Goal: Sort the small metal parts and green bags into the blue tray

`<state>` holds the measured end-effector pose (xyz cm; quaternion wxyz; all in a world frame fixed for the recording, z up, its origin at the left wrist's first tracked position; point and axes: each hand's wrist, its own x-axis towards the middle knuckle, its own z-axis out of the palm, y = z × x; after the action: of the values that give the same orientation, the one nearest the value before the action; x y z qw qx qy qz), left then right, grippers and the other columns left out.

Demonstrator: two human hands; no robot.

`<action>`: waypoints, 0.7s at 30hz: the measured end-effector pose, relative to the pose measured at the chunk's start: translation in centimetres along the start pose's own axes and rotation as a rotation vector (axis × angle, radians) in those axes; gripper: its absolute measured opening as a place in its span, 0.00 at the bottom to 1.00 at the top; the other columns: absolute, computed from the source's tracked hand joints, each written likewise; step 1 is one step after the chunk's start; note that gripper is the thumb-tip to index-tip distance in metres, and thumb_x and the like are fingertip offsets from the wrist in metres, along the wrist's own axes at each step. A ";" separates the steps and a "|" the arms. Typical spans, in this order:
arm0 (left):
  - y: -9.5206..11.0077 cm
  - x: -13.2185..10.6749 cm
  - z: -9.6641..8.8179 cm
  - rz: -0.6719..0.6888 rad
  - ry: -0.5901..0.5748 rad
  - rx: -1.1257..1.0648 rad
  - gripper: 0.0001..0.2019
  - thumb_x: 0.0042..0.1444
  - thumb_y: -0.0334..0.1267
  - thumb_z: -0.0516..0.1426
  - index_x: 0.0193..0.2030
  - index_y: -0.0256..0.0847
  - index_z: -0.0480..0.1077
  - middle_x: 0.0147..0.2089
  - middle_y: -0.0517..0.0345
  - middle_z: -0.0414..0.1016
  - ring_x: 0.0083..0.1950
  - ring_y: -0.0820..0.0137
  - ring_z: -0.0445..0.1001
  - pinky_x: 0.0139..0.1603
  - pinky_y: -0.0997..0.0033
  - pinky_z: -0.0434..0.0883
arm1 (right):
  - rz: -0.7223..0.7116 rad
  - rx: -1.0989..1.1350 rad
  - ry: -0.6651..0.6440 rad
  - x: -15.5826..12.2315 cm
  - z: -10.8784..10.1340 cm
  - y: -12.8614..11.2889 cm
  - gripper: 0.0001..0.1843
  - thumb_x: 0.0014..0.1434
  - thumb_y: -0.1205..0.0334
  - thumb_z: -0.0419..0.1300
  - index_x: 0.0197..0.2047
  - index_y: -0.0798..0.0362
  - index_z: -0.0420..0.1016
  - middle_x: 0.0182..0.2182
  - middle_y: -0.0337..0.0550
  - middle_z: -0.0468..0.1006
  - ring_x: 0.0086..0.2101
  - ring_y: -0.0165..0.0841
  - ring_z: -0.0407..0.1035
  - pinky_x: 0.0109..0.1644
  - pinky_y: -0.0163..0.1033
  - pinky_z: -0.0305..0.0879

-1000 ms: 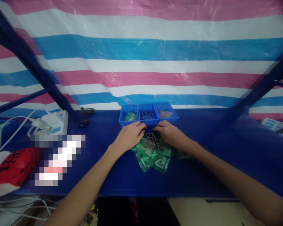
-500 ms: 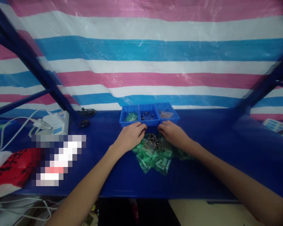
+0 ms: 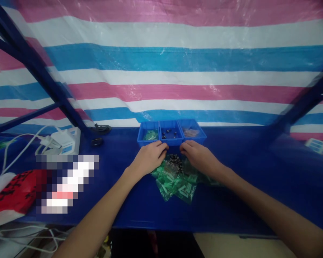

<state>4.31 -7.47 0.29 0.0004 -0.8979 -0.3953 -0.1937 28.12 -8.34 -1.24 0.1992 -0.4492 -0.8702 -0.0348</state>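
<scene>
My left hand [image 3: 150, 155] is curled closed in front of the left and middle blue bins, over the left edge of a heap of green-tinted plastic bags [image 3: 173, 182]. Facing it, my right hand [image 3: 197, 154] is curled the same way before the right bin, at the heap's other edge. Both sets of fingertips are tucked under, so anything in them is hidden. Between the hands lie small dark metallic pieces [image 3: 176, 161] on top of the bags. The left bin [image 3: 147, 142] holds green bags, the middle bin [image 3: 172, 142] a few dark pieces, the right bin [image 3: 201, 135] clear packets.
Everything stands on a blue table [image 3: 134, 211] before a striped sheet [image 3: 177, 75]. At the left are a white power strip [image 3: 74, 141] with cables, a small black object [image 3: 97, 142] and a red and white bag [image 3: 18, 191]. White-and-blue packaging [image 3: 319, 146] lies far right.
The view has shifted slightly. My hands keep the same places by the bins and the bag heap, and nothing has been picked up or put down.
</scene>
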 end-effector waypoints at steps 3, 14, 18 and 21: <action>0.2 0.1 -0.1 -0.005 -0.014 0.004 0.10 0.68 0.34 0.50 0.50 0.41 0.71 0.46 0.53 0.75 0.46 0.64 0.77 0.41 0.67 0.75 | 0.015 0.001 -0.017 0.0 0.1 0.0 0.06 0.67 0.70 0.54 0.41 0.53 0.71 0.39 0.48 0.76 0.40 0.39 0.71 0.38 0.39 0.64; 0.3 0.0 -0.3 0.041 0.006 -0.025 0.10 0.70 0.35 0.50 0.51 0.41 0.70 0.46 0.55 0.76 0.47 0.64 0.77 0.43 0.66 0.74 | 0.056 0.377 0.186 0.4 -0.6 -1.5 0.08 0.67 0.68 0.55 0.44 0.52 0.75 0.39 0.45 0.81 0.40 0.37 0.75 0.45 0.40 0.69; 0.8 0.0 -0.1 0.109 0.025 -0.057 0.09 0.70 0.39 0.52 0.48 0.41 0.72 0.44 0.56 0.76 0.45 0.66 0.77 0.43 0.67 0.73 | 0.170 0.521 0.236 0.4 -0.9 -2.5 0.06 0.66 0.66 0.58 0.42 0.50 0.77 0.35 0.40 0.83 0.35 0.35 0.78 0.39 0.38 0.70; 1.1 0.0 0.2 0.135 0.033 -0.063 0.10 0.69 0.42 0.54 0.47 0.40 0.72 0.43 0.56 0.76 0.44 0.67 0.76 0.42 0.68 0.73 | 0.214 0.595 0.240 0.4 -0.8 -2.9 0.06 0.65 0.64 0.59 0.42 0.49 0.78 0.34 0.39 0.84 0.35 0.36 0.79 0.39 0.39 0.71</action>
<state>5.17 -8.15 0.27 -0.0081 -0.9188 -0.3273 -0.2205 25.86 -9.98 -0.03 0.4250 -0.4528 -0.7607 0.1891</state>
